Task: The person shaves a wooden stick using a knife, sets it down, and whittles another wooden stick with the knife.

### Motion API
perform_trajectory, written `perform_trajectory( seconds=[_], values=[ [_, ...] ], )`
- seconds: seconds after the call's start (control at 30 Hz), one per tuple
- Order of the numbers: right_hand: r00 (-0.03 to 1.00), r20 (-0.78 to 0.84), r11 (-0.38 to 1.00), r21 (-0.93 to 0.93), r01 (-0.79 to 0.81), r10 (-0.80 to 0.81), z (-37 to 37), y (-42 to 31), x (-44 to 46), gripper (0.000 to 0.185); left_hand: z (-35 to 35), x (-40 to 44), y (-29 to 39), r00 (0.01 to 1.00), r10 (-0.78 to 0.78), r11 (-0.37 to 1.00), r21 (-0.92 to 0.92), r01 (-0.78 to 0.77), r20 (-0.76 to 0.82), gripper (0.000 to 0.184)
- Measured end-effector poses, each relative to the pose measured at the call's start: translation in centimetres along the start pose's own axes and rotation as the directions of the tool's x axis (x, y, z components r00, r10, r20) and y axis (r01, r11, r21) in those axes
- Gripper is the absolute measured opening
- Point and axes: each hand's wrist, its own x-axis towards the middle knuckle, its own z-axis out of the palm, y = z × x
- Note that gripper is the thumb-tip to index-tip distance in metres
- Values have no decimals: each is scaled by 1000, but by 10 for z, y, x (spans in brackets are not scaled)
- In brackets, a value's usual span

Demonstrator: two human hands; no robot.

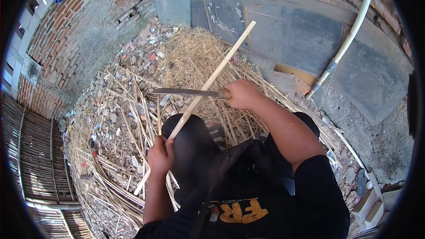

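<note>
A long pale strip of split wood or bamboo (212, 77) slants from the lower left up to the upper right. Its lower part passes through my left hand (160, 154), whose fingers are closed round it above my knee. My right hand (242, 94) grips the handle of a long knife (188, 91). The dark blade points left and crosses the strip near its middle; whether it cuts into the strip I cannot tell.
Thin strips (119, 177) lie scattered over rubble (113, 117) at the left. Behind the knife is a heap of shavings (190, 57). Grey panels (292, 31) and a pale pipe (354, 31) lean at the wall. A woven screen (37, 150) stands far left.
</note>
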Motion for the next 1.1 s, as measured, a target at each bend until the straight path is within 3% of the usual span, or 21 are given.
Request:
perform_trajectory(
  seconds=[0.3, 0.4, 0.6, 0.8, 1.1],
  values=[
    [996, 91, 1000, -12, -24, 25, 8, 16, 12, 30, -6, 2, 10, 1000, -17, 998, 64, 17, 6, 27],
    [1000, 17, 999, 47, 20, -21, 12, 17, 11, 22, -5, 1, 9, 1000, -18, 998, 55, 18, -5, 27],
    [999, -5, 997, 69, 38, -38, 15, 21, 10, 22, -4, 2, 7, 1000, -7, 1000, 26, 7, 0, 26],
    [997, 73, 998, 54, -11, 7, 12, 18, 12, 28, -4, 2, 7, 1000, -2, 1000, 26, 2, -2, 25],
    [997, -13, 995, 59, 79, -78, 15, 23, 11, 25, -1, 2, 2, 1000, -6, 1000, 6, 6, 6, 26]
  ],
)
